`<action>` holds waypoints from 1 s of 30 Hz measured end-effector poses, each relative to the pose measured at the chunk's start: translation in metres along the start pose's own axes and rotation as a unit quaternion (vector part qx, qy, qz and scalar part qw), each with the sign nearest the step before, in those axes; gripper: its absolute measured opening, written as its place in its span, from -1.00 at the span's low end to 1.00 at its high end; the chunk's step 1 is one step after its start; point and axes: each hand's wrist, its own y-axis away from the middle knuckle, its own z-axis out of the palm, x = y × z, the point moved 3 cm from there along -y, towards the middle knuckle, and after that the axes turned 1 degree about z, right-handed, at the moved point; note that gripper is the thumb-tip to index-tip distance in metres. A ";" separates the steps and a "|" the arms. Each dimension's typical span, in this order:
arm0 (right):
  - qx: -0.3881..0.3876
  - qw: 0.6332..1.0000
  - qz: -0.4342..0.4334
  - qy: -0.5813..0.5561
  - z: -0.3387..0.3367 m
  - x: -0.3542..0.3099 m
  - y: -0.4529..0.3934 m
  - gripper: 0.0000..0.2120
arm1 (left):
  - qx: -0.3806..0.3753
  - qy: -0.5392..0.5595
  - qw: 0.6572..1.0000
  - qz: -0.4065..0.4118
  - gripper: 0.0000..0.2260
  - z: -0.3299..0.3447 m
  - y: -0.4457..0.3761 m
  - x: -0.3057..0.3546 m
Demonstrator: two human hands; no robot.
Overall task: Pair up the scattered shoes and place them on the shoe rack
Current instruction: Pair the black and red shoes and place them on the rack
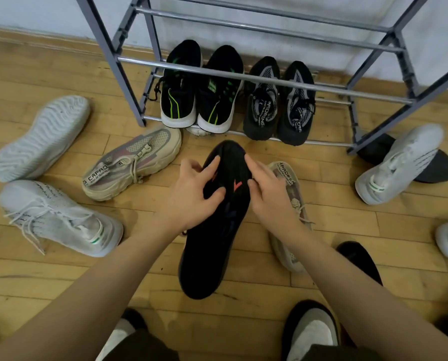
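Nearest the lens, two bare forearms reach down to a black shoe (215,230) lying sole-up on the wooden floor (243,316), its toe aimed at the shoe rack (256,79). The left hand (191,194) has its fingers curled over the shoe's left edge, thumb pressed on the sole; the right hand (267,188) curls its fingertips over the right edge, so both hands clamp the same shoe.

Just right of it, partly under the right wrist, lies a beige shoe (288,204); its likely mate, a second beige shoe (131,162), sits to the left. White shoes lie farther out: one on its side (59,217), one sole-up (40,136), one at the right (397,165) resting on a dark sole (436,165).

On the rack's bottom rails stand a black-and-green pair (199,95) and a black-and-grey pair (280,105).

Risks, as a judgement: the grip sits near the toe, so the heel could swing and knock the beige neighbour; the mate may be mistaken among dark shoes; a shoe set on thin rails may tip through.
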 end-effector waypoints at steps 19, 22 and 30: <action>-0.135 0.966 0.070 0.209 0.007 0.060 -0.039 -0.55 | -0.057 -0.127 0.989 -0.048 -0.47 0.047 -0.050 -0.016; -0.086 0.969 0.070 0.219 -0.005 0.056 -0.025 -0.59 | -0.021 -0.130 0.991 -0.010 -0.51 0.037 -0.047 0.002; 0.075 0.978 0.094 0.169 -0.076 0.060 0.035 -0.71 | -0.032 -0.092 0.983 0.154 -0.64 0.046 -0.037 0.094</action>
